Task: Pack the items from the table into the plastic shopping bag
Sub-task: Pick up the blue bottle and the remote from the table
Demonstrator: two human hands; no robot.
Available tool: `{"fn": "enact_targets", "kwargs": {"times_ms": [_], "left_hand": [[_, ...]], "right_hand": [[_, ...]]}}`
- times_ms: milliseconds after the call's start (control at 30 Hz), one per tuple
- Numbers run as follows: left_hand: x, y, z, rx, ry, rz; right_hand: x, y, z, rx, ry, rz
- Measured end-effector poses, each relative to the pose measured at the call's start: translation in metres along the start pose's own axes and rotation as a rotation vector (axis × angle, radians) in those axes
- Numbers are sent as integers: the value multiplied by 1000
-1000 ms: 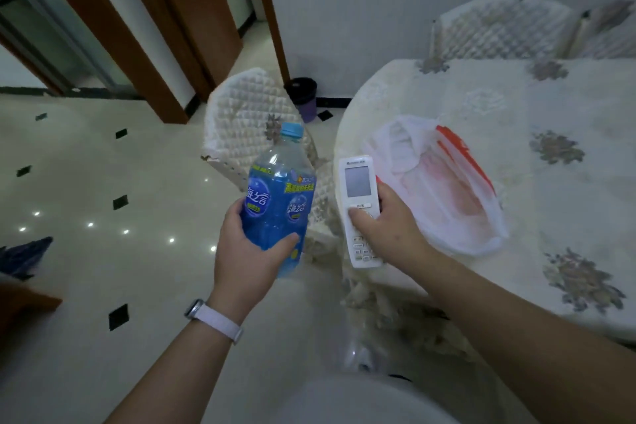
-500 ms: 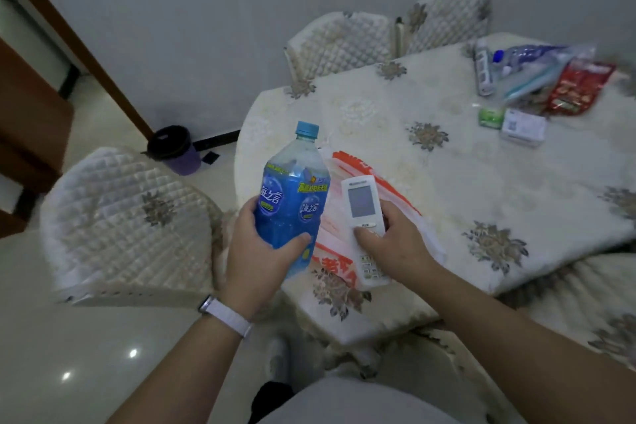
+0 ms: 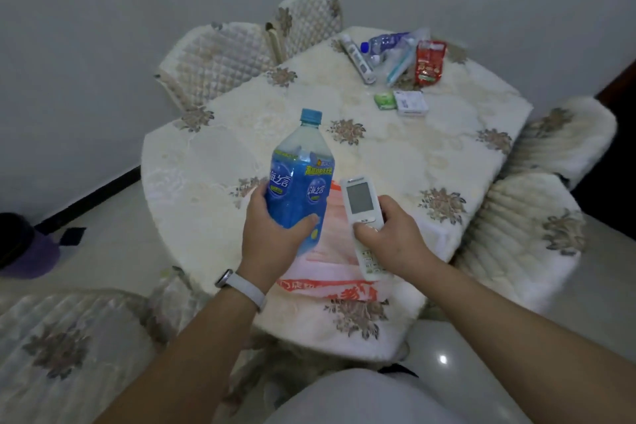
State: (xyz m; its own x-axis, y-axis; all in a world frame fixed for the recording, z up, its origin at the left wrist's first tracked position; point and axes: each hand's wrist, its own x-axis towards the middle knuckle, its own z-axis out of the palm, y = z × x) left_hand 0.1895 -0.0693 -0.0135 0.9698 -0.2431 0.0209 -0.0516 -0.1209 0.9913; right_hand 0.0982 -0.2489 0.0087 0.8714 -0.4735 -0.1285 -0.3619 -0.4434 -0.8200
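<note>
My left hand (image 3: 272,237) grips a blue drink bottle (image 3: 298,179) with a blue cap, held upright above the near part of the table. My right hand (image 3: 392,237) holds a white remote control (image 3: 361,213) with a small screen, just right of the bottle. Under both hands lies the white and red plastic shopping bag (image 3: 330,279), flat on the table near its front edge. At the far side lie a clear water bottle (image 3: 385,43), a white tube (image 3: 358,60), a red snack packet (image 3: 428,62), a small green packet (image 3: 384,100) and a white box (image 3: 411,103).
The table (image 3: 395,155) has a cream floral cloth. Quilted chairs stand round it: two at the back (image 3: 213,58), two at the right (image 3: 523,231), one at the near left (image 3: 69,337). A dark bin (image 3: 24,244) sits on the floor by the wall.
My view has swung right and back over the table, bringing the far items into sight. Both hands keep the same hold and now hover over the bag.
</note>
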Motion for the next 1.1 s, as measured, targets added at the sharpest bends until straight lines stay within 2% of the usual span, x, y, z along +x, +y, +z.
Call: {"fn": "enact_targets", "kwargs": {"times_ms": [133,333,533,667,833,1100], "left_hand": [[20,-11,13,-8,-149,-3],[32,-38,17,124,-275,-44],[38,-59,0,306,-307,-152],[47,-62,-16,461,-437,-170],[52,-68,-17,711,-606,-131],[47,-75,7,879,-735,43]], "right_hand": [[-6,11,0,-2,103,77],[13,35,2,-71,92,105],[53,57,22,-231,-58,54],[74,77,37,-404,-246,17],[98,85,44,-483,-458,71],[111,116,31,-434,-457,216]]}}
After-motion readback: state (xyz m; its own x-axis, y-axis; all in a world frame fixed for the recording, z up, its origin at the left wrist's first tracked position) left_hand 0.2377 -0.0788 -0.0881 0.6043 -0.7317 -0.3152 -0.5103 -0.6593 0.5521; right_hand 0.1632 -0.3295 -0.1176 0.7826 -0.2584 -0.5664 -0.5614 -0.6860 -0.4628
